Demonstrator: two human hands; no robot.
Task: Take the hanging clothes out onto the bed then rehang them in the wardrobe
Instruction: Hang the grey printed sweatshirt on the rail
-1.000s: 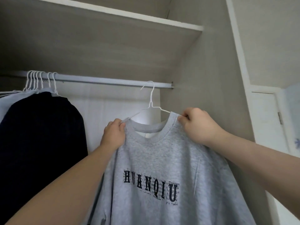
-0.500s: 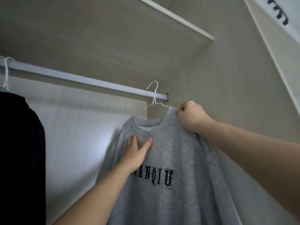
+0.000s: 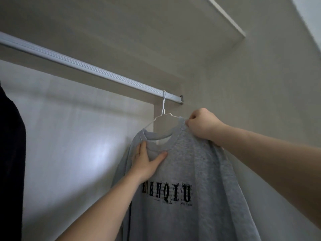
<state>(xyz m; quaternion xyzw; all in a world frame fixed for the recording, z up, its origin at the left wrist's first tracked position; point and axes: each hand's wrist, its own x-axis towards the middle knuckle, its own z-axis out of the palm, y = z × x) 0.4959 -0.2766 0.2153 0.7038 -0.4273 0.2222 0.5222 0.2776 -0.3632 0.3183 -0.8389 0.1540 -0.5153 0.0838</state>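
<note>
A grey sweatshirt (image 3: pixel 196 171) with black lettering hangs on a thin white wire hanger (image 3: pixel 163 113). The hanger's hook sits over the silver wardrobe rail (image 3: pixel 86 68), close to the rail's right end bracket. My right hand (image 3: pixel 203 126) pinches the sweatshirt's right shoulder together with the hanger arm. My left hand (image 3: pixel 147 159) lies flat with spread fingers on the chest just below the collar, holding nothing.
A dark garment (image 3: pixel 10 153) hangs at the far left edge. The wardrobe's right side wall (image 3: pixel 251 101) stands right behind the sweatshirt. A shelf (image 3: pixel 225 16) runs above the rail. The pale back panel (image 3: pixel 78 136) shows between the two garments.
The hanger hook went from hovering in front of the rail to resting on it. My left hand left the left shoulder and now lies flat on the chest. The view swung right.
</note>
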